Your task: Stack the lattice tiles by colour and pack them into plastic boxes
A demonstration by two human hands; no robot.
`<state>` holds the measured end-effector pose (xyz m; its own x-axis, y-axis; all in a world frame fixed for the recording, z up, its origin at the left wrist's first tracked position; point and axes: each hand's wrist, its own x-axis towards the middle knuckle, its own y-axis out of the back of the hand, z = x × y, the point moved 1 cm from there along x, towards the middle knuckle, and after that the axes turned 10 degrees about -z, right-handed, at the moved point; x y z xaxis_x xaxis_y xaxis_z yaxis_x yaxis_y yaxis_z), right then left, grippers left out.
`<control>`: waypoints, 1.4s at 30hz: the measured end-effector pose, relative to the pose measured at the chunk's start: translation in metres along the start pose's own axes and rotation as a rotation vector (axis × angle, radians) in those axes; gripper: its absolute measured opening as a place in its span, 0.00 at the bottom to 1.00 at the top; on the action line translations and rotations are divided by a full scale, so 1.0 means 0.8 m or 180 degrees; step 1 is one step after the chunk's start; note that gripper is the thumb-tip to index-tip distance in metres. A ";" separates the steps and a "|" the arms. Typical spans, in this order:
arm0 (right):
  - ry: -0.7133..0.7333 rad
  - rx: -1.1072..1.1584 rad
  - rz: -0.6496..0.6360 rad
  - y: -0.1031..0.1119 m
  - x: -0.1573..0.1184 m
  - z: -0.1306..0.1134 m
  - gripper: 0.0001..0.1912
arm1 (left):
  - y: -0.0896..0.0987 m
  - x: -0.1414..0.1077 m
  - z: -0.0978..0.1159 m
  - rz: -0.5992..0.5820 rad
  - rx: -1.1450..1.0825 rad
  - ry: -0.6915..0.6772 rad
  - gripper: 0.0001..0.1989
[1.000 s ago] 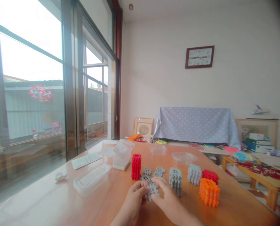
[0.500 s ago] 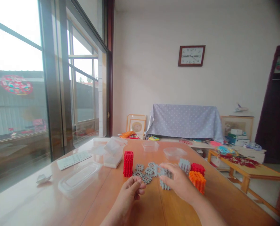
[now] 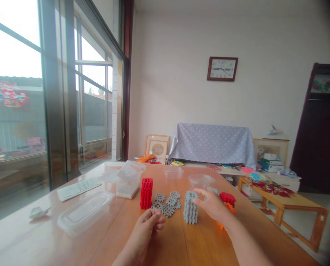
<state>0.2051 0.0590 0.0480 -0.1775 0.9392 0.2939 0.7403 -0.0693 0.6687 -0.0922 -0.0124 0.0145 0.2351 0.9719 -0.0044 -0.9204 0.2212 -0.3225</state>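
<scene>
decent low lane over the brown wooden tabletop (image 3: 165, 247) between the two forearms, right up to the tall grey stack of notched plastic pieces (image 3: 191, 210). right hand (image 3: 213, 205) blocks that stack's right side, though. gap between the stack and the loose flat grey notched pieces (image 3: 169, 211) is pretty narrow. tall red notched plastic stack (image 3: 146, 194) walls off their left, left hand (image 3: 150, 224) just in front. wider lane between that hand and the clear oblong plastic lid (image 3: 84, 211).
</scene>
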 end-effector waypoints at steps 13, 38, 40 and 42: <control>0.0022 0.0407 -0.0666 0.012 0.007 0.000 0.32 | -0.003 -0.002 0.003 0.0036 0.0060 0.0011 0.20; 0.0502 -0.0101 -0.0261 -0.125 -0.059 -0.115 0.14 | 0.003 0.020 -0.024 0.0234 0.3101 -0.1193 0.10; 0.0647 -0.0034 -0.0139 -0.134 -0.064 -0.114 0.14 | -0.007 0.026 -0.015 0.0083 0.3436 -0.1023 0.10; 0.0834 0.0128 0.0100 -0.134 -0.066 -0.114 0.12 | -0.018 0.041 -0.002 -0.0171 0.3887 -0.0776 0.09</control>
<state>0.0758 -0.0141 0.0229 -0.3121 0.8173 0.4844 0.7724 -0.0786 0.6303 -0.0705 0.0159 0.0173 0.3375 0.9200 0.1991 -0.6303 0.0637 0.7737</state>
